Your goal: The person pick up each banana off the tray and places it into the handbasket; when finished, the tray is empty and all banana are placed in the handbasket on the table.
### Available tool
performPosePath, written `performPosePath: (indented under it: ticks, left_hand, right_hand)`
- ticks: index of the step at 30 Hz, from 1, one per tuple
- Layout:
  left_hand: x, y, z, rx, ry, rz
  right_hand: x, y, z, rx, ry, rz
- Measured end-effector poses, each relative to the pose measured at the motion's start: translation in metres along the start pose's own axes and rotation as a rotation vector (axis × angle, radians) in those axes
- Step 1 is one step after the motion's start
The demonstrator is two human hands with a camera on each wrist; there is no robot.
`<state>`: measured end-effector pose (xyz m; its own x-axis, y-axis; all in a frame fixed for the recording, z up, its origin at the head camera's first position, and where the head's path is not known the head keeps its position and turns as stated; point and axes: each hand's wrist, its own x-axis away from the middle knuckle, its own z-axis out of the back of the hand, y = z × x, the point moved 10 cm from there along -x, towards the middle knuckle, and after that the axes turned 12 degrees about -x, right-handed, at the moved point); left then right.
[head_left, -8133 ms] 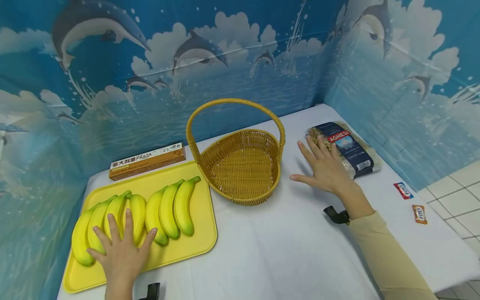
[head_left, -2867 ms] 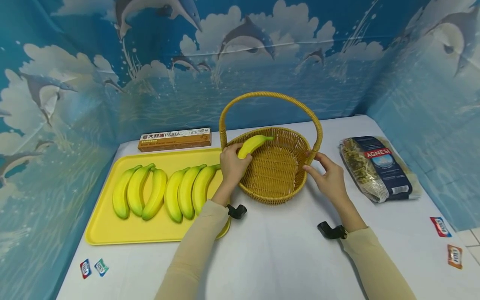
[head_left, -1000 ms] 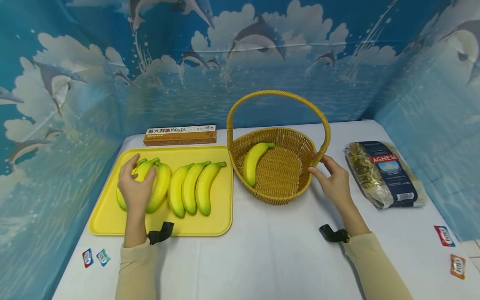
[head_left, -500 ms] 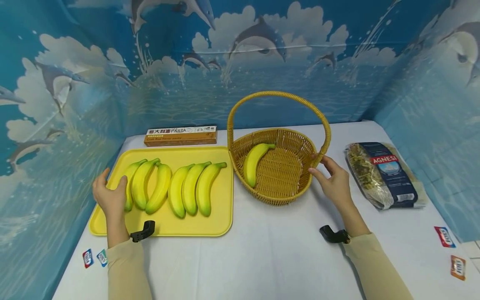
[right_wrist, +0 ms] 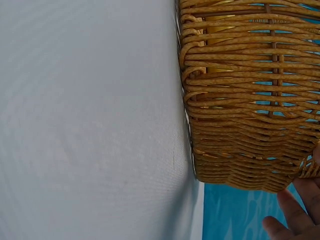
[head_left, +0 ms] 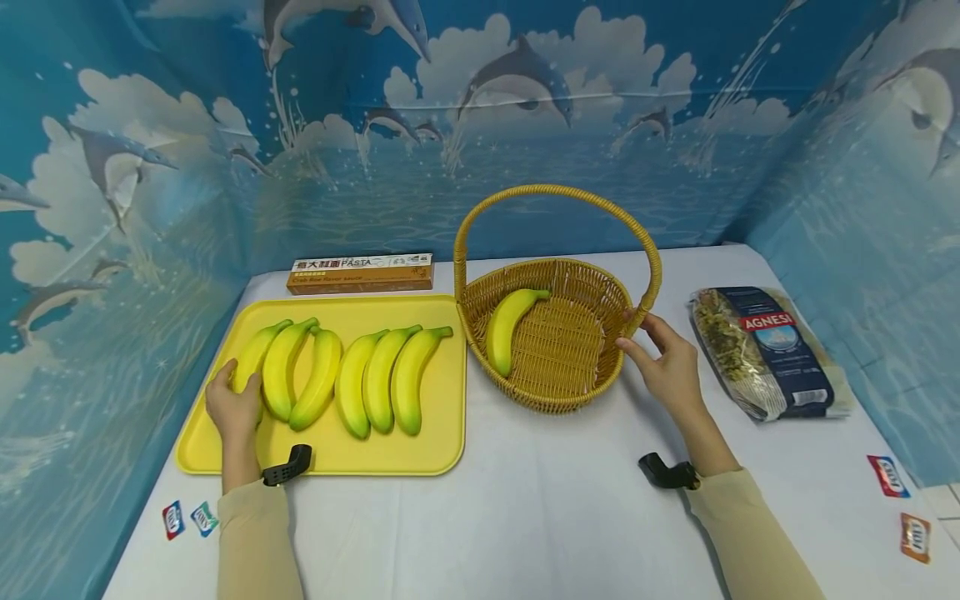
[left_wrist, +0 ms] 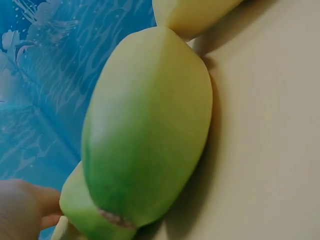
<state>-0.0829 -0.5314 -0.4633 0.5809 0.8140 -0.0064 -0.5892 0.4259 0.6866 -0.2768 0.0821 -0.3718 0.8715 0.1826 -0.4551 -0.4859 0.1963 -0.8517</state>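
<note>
My left hand (head_left: 234,407) grips the lower part of the leftmost banana (head_left: 255,358) on the yellow tray (head_left: 442,442), thumb on its right side. In the left wrist view, fingers (left_wrist: 47,200) touch a banana's green end (left_wrist: 77,205), partly behind a nearer banana (left_wrist: 150,125). Several other bananas (head_left: 381,379) lie side by side on the tray. One banana (head_left: 507,329) rests inside the wicker basket (head_left: 562,354), against its left side. At the basket's right side, my right hand (head_left: 667,367) pinches the rim near the handle's foot; the right wrist view shows its fingers (right_wrist: 295,215) at the weave.
Behind the tray lies a pasta box (head_left: 360,273). A bag of Agnesi pasta (head_left: 772,350) is right of the basket. Small candy packets lie at the front left (head_left: 173,520) and right edge (head_left: 888,476). Dolphin-printed cloth (head_left: 420,183) walls the table's back and sides.
One banana went from the left hand into the basket earlier. Since then the left hand moved back over the tray, out to its left edge, and onto the leftmost banana. The right hand stayed at the basket.
</note>
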Motion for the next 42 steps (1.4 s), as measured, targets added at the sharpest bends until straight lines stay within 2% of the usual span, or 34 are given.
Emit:
performPosePath:
  ticks: [4,10,13,19,24,29,34,38,42]
  left_hand:
    - [-0.001,-0.006,-0.002,0.005,0.009,0.031]
    - [0.0,-0.019,0.001,0.105,0.051,0.159]
    - [0.003,-0.019,0.006,0.135,0.09,0.194]
    - [0.008,-0.008,0.018,0.16,0.154,0.229]
    - [0.015,0.013,0.028,0.193,0.157,0.219]
    - [0.032,0.055,0.036,0.299,0.167,0.117]
    - [0.063,0.108,0.034,0.339,0.189,-0.078]
    - [0.09,0.148,0.018,0.34,0.152,-0.233]
    - [0.115,0.181,-0.009,0.339,0.055,-0.349]
  right_hand:
    - [0.0,0.0,0.0,-0.001,0.0,0.002]
    - [0.0,-0.002,0.0,-0.016,0.0,0.025]
    - [0.0,0.001,0.0,-0.01,0.0,0.023]
    - [-0.002,0.034,0.003,-0.008,0.007,0.013]
    - [-0.003,0.039,0.004,-0.027,0.003,0.009]
    - [-0.003,0.039,0.004,-0.037,0.002,0.009]
    - [-0.002,0.04,0.004,-0.023,0.0,0.008]
    - [-0.002,0.04,0.004,-0.019,0.002,0.012]
    - [-0.002,0.039,0.004,-0.018,0.005,0.021]
